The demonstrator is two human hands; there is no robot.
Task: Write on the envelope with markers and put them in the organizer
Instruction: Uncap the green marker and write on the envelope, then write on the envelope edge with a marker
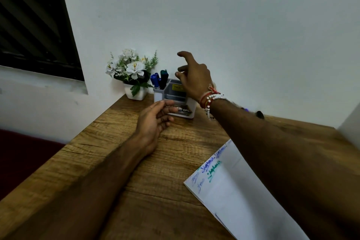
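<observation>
A white and grey organizer [187,107] stands at the far side of the wooden table [120,161]. Blue markers [154,81] and a dark green-capped marker [164,79] stick up from its left compartment. My left hand [153,122] rests against the organizer's front left side, fingers curled on it. My right hand [192,78] hovers just above the organizer with fingers spread and nothing in it. A white envelope [239,193] with blue and green writing lies at the lower right, partly under my right forearm.
A white pot of white artificial flowers [132,72] stands left of the organizer against the wall. A dark small object [260,114] shows behind my right forearm. A dark window [33,19] fills the upper left.
</observation>
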